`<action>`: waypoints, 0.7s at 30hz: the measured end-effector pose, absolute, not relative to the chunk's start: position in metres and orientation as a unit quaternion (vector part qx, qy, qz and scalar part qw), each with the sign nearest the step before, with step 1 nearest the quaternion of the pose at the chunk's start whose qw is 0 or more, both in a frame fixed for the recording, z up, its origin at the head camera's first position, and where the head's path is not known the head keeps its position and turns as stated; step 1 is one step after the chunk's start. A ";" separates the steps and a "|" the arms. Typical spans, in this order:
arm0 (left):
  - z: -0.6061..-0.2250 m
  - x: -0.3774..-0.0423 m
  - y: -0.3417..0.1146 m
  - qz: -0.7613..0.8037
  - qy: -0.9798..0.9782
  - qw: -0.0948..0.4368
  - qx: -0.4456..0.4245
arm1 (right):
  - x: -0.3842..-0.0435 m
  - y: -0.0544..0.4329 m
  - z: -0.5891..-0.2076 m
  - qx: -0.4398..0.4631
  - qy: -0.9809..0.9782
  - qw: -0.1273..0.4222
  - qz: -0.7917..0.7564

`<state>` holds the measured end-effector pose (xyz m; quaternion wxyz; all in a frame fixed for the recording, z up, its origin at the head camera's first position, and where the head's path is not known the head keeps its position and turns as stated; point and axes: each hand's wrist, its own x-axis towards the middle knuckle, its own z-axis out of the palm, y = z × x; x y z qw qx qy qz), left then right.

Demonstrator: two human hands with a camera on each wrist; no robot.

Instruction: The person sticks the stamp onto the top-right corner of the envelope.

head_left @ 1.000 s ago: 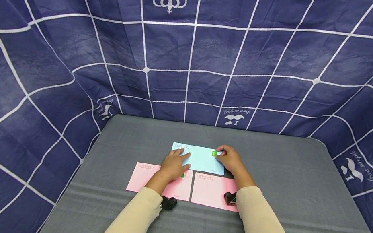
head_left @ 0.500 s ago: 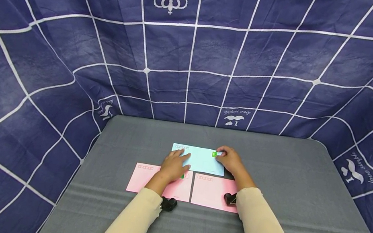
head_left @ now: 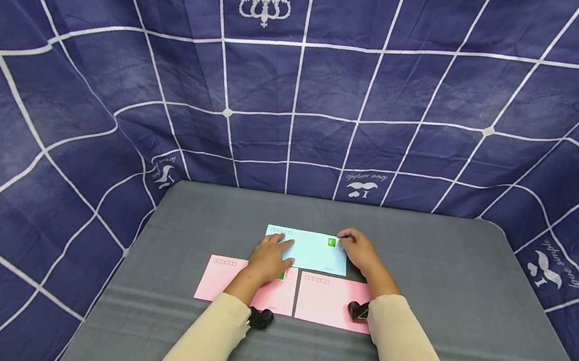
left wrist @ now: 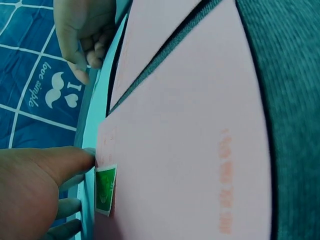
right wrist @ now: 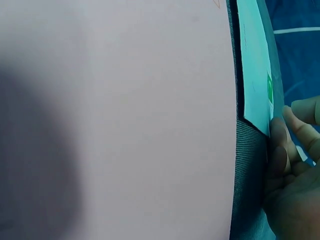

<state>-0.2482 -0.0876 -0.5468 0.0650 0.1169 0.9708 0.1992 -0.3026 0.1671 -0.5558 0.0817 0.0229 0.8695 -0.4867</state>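
Observation:
A pale blue envelope (head_left: pixel 312 255) lies at the back, with a green stamp (head_left: pixel 332 243) at its upper right corner. My left hand (head_left: pixel 268 257) rests with spread fingers on the left part of this envelope. It partly covers the left pink envelope (head_left: pixel 217 276) and its green stamp (left wrist: pixel 105 190). My right hand (head_left: pixel 360 252) is at the blue envelope's right edge, just right of the stamp, fingers loosely bent. In the right wrist view, a small white sliver (right wrist: pixel 301 153) shows among its fingers; I cannot tell what it is.
A second pink envelope (head_left: pixel 330 300) lies front right, partly under the right forearm, a narrow gap from the left one. Grey cloth (head_left: pixel 453 295) covers the table. A blue curtain (head_left: pixel 333 86) with white lines hangs around the back and sides.
My right fingertips have drawn slightly right, off the stamp on the blue envelope, so that it now shows whole. My left hand has stayed in place.

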 end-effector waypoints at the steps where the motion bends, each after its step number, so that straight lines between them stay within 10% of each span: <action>1: -0.547 -0.248 -0.087 0.200 0.971 0.063 0.115 | -0.302 0.167 -0.556 0.024 0.868 0.080 -0.489; 21: -0.542 -0.259 -0.079 0.215 0.973 0.018 0.086 | -0.309 0.175 -0.551 0.041 0.826 0.105 -0.553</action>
